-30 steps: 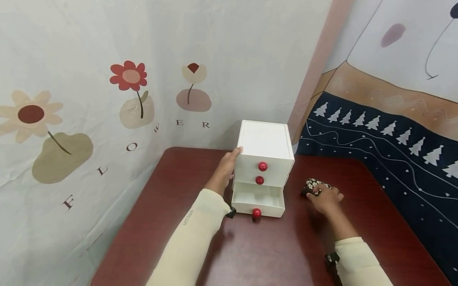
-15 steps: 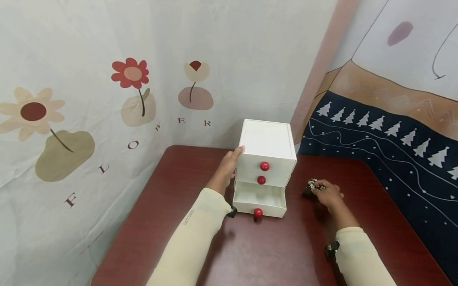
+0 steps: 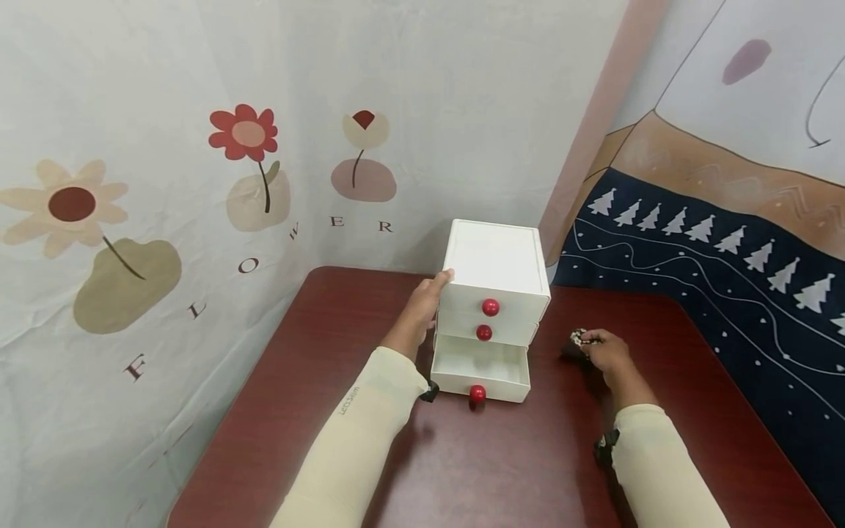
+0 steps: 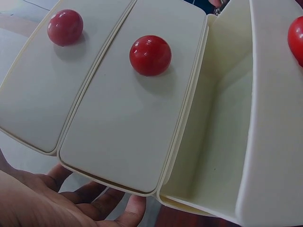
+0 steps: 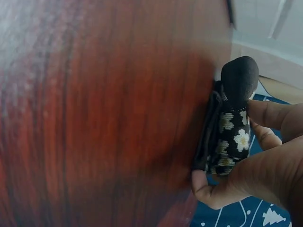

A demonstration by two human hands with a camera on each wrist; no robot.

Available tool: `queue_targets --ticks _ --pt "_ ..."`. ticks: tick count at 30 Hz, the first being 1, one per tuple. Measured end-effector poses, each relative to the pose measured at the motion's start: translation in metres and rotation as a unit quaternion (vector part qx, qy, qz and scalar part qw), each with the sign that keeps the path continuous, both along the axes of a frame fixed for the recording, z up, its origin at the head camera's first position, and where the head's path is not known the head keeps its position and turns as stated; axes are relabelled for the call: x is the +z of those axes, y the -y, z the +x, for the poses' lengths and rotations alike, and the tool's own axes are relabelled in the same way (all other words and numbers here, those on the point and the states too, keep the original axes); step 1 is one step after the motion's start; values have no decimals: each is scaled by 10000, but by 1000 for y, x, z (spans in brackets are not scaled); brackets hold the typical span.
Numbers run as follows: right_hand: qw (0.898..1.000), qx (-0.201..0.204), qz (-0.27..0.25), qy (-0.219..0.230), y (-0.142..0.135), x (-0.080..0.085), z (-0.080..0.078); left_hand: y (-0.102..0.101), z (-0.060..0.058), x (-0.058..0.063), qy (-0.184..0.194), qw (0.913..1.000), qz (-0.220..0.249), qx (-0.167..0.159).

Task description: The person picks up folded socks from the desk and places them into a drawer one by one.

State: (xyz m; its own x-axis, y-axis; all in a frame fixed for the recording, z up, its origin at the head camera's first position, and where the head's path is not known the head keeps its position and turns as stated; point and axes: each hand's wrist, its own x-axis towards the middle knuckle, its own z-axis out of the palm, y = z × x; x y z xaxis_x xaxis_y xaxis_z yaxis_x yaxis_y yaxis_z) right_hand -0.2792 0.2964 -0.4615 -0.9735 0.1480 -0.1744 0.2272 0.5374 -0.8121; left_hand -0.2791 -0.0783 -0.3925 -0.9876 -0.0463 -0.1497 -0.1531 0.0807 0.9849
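Note:
A white drawer unit with red knobs stands on the table. Its bottom drawer is pulled out, and no item shows inside it. My left hand rests against the unit's left side, with a fingertip at the top front edge. In the left wrist view, the left hand's fingers lie along that side. To the right of the unit, my right hand holds a folded black sock with white flowers between thumb and fingers. The sock sits at the table surface; whether it touches there I cannot tell.
The table is dark red wood. A pale flower-print cloth hangs behind and to the left. A navy cloth with white trees hangs along the right side.
My right hand has turned and closed in on the sock, which shows a narrower side now. The left hand stays on the unit. The head view has shifted slightly.

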Motion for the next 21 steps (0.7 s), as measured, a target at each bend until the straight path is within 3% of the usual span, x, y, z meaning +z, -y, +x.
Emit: queue_targets --ticks 7,21 --pt "9987 -505 99 0 8 -2 -2 1 -2 0 20 10000 9 -7" --pt "9939 -978 8 -502 11 0 10 0 -1 0 -18 10000 68 -45"
